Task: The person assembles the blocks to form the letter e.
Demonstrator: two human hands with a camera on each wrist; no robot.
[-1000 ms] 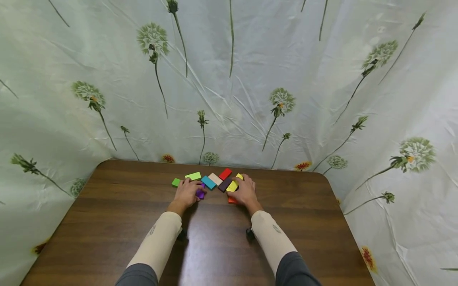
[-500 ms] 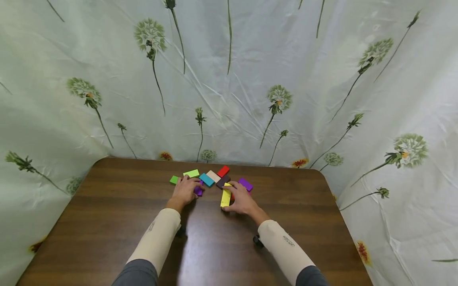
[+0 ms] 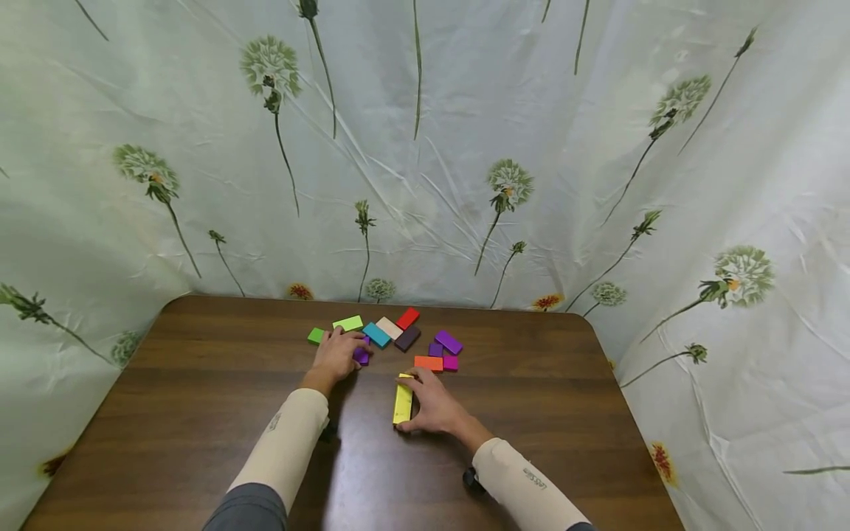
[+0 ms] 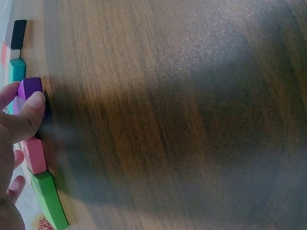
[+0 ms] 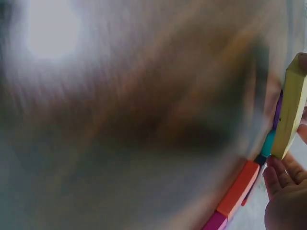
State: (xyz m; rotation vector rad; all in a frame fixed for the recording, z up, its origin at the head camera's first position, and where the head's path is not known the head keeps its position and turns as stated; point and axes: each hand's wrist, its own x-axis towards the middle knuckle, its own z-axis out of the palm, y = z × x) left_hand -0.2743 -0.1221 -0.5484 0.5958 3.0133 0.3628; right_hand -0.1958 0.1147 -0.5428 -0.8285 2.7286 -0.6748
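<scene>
My right hand [image 3: 434,405] pinches a long yellow block [image 3: 402,400] by its two ends, thumb at the near end and fingers at the far end. In the right wrist view the yellow block [image 5: 291,108] stands out in front of the other blocks. My left hand [image 3: 335,357] rests among the blocks at the left, thumb and a finger around a purple block [image 3: 361,352]. The left wrist view has the thumb against that purple block [image 4: 30,87]. Beside it are a pink block [image 4: 35,155] and a green block [image 4: 49,201], partly behind the fingers.
Between the hands lie teal [image 3: 376,335], beige [image 3: 389,328], red [image 3: 408,318] and dark [image 3: 408,338] blocks. Right of them sit orange [image 3: 428,363], magenta [image 3: 450,363] and purple [image 3: 448,341] ones. A flowered curtain [image 3: 438,221] hangs behind the brown table [image 3: 544,413].
My right hand has drawn the yellow block from the right-hand blocks toward me and slightly left, turning it lengthwise. This uncovers the orange, magenta and purple blocks. My left hand stays near the purple block.
</scene>
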